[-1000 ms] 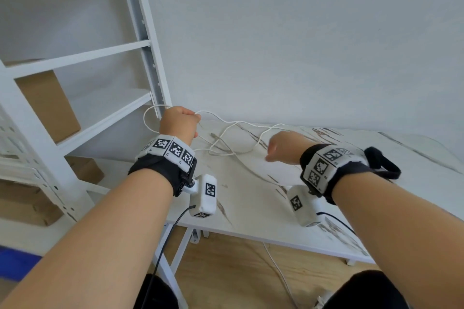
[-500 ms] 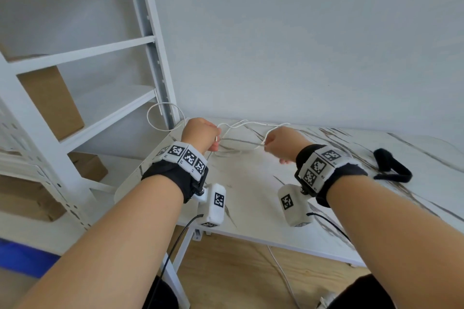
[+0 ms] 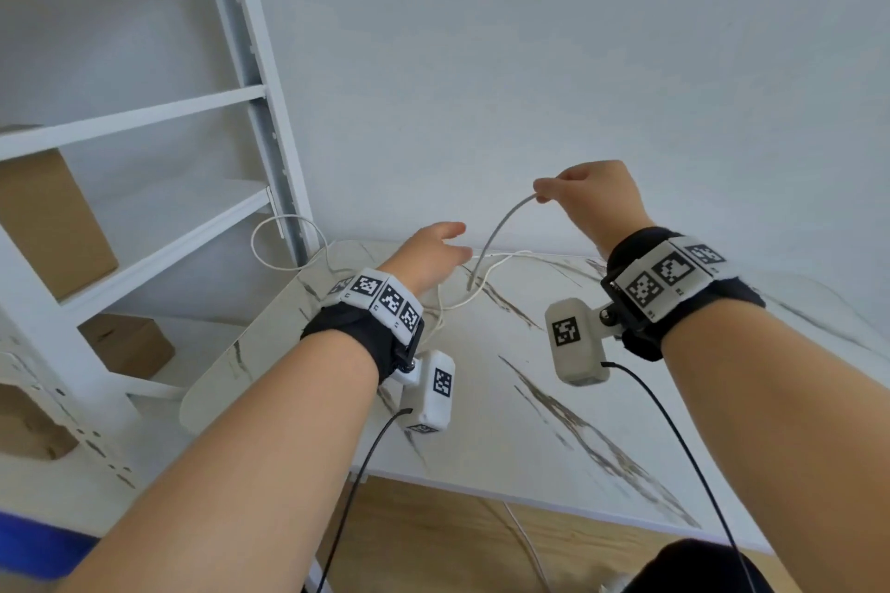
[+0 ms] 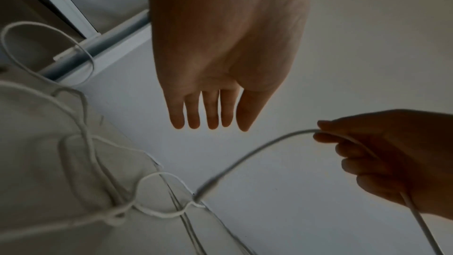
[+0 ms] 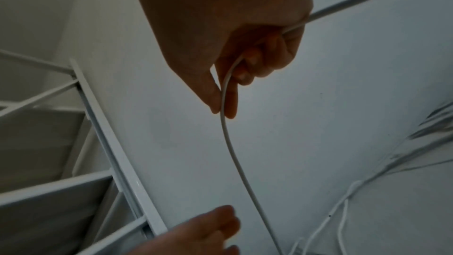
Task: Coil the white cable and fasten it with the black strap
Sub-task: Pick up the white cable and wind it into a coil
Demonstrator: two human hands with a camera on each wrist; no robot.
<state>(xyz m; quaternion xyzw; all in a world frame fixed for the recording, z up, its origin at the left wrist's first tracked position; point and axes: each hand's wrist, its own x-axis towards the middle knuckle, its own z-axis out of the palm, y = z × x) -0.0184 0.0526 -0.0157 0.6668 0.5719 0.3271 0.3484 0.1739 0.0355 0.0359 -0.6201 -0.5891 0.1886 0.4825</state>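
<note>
The white cable (image 3: 498, 226) lies in loose tangled loops on the marble-patterned table (image 3: 481, 400); one loop (image 3: 284, 246) hangs off the far left corner. My right hand (image 3: 592, 202) is raised above the table and pinches the cable (image 5: 226, 123) between thumb and forefinger near one end, which dangles down. My left hand (image 3: 433, 250) hovers lower with straight fingers (image 4: 210, 115) and holds nothing; it is close to the hanging strand (image 4: 257, 152) without touching it. The black strap is not in view.
A white metal shelf rack (image 3: 250, 111) stands just left of the table, with cardboard boxes (image 3: 48, 217) on it. A white wall (image 3: 578, 63) runs right behind the table. Black camera leads (image 3: 674, 438) hang from both wrists.
My right hand has lifted up and to the right, pulling a strand of cable off the table. My left hand has let go of the cable and opened. The strap has left the head view.
</note>
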